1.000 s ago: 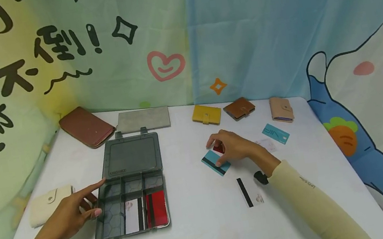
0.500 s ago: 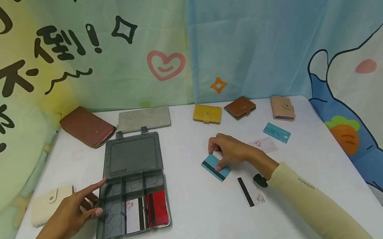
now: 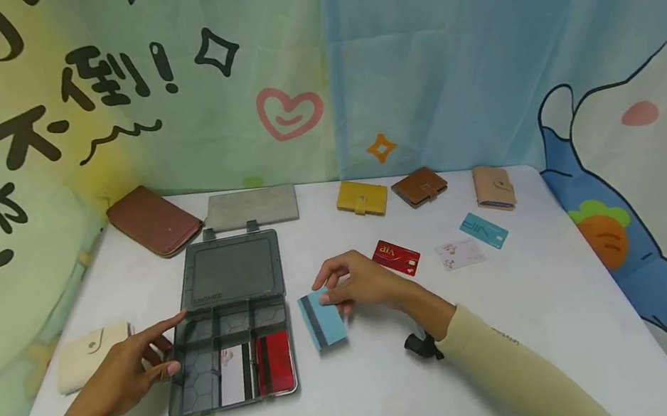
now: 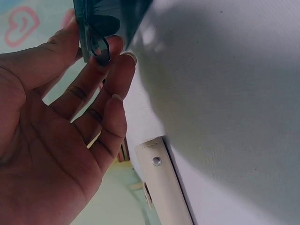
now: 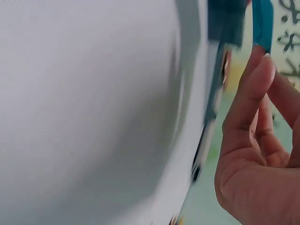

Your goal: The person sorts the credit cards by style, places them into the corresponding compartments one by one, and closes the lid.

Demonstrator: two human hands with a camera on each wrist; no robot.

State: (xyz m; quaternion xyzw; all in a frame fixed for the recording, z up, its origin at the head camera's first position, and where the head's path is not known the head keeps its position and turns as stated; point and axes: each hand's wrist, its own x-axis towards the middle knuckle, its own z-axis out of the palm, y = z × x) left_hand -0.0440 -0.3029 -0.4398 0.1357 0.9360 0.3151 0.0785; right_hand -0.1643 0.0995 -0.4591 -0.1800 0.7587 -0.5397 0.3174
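My right hand [image 3: 354, 280] pinches a light-blue card [image 3: 323, 319] with a dark stripe, thumb against fingers, just right of the box. In the right wrist view the blue card [image 5: 263, 23] stands up from the fingertips. The grey compartment box [image 3: 197, 379] lies with its lid [image 3: 229, 270] folded back. A white striped card [image 3: 232, 374] and a red striped card [image 3: 274, 360] sit in its front compartments. My left hand [image 3: 131, 368] rests against the box's left side, index finger extended; the left wrist view shows its fingertips at the box edge [image 4: 101, 33].
A red VIP card [image 3: 396, 257], a pale card [image 3: 460, 254] and a teal card [image 3: 483, 231] lie at right. Along the back are a brown wallet [image 3: 154, 220], a grey wallet [image 3: 251, 208] and yellow [image 3: 361, 198], brown [image 3: 419, 186] and beige [image 3: 494, 187] card holders. A cream wallet [image 3: 92, 352] lies left.
My right hand has carried the blue card left toward the box, exposing the red VIP card. The white striped card in front is now behind the right forearm. My left hand stays put.
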